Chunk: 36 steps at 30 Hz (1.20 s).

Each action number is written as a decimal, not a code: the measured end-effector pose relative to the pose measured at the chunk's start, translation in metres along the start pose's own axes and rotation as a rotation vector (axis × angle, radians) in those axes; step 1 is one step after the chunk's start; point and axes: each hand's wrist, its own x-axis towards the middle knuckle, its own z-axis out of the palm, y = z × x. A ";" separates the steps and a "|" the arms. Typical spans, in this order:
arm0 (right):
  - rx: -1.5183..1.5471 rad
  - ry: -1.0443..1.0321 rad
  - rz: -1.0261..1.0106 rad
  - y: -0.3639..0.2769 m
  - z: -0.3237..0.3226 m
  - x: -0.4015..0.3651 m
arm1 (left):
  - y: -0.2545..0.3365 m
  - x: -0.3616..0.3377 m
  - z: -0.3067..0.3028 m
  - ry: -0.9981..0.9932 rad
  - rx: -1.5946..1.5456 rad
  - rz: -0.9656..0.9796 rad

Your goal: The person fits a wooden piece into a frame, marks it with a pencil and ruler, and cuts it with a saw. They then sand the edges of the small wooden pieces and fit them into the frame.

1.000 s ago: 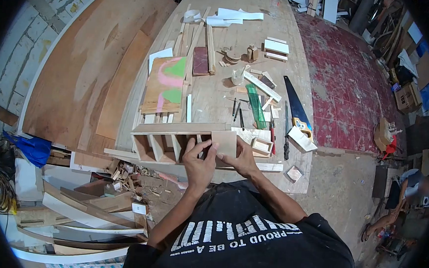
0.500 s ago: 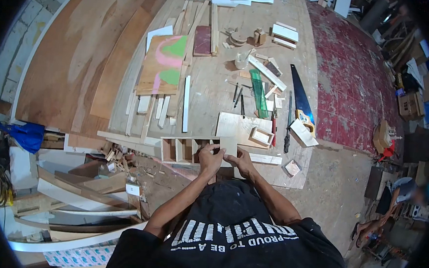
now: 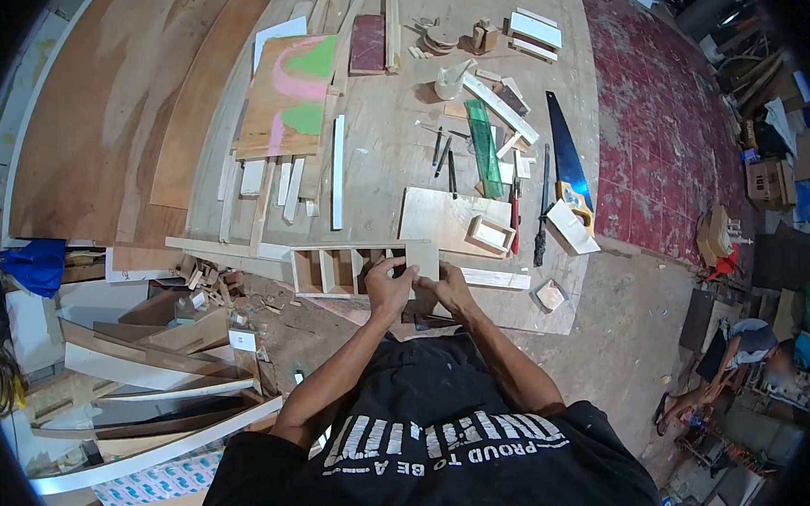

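Observation:
A small, thin, pale wooden panel point(image 3: 421, 257) is upright at the right end of a divided wooden box point(image 3: 324, 294) at the table's near edge. My left hand point(image 3: 388, 292) is closed at the panel's lower left, thumb against its face and fingers curled by the box's inner dividers. At the lower right corner my right hand point(image 3: 450, 290) pinches the same panel. Open compartments of the box show left of my hands; its right part is hidden behind the panel and fingers.
Past my hands lie a flat board point(image 3: 440, 218) with a small wooden frame point(image 3: 491, 233) on it, a green ruler point(image 3: 485, 151), pencils point(image 3: 452, 172) and a handsaw point(image 3: 567, 152). A painted board point(image 3: 285, 93) rests on wood strips at left. A person point(image 3: 742, 352) sits far right.
The view has shifted slightly, so the table's things appear higher and a little further left. Both hands keep their hold on the panel at the box.

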 end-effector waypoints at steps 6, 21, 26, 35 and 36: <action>-0.124 0.027 0.076 -0.011 -0.003 0.004 | -0.021 0.005 0.014 0.058 0.028 0.043; -0.135 -0.058 0.094 0.006 -0.014 0.025 | -0.001 0.010 0.011 -0.017 0.115 -0.086; -0.146 -0.125 0.033 -0.022 -0.019 0.015 | -0.007 0.007 0.009 -0.026 0.132 -0.009; -0.189 -0.224 0.058 -0.018 -0.022 0.024 | -0.019 0.008 0.026 0.071 0.172 -0.040; -0.166 -0.203 0.001 -0.015 -0.021 0.025 | -0.018 0.008 0.026 0.080 0.173 -0.051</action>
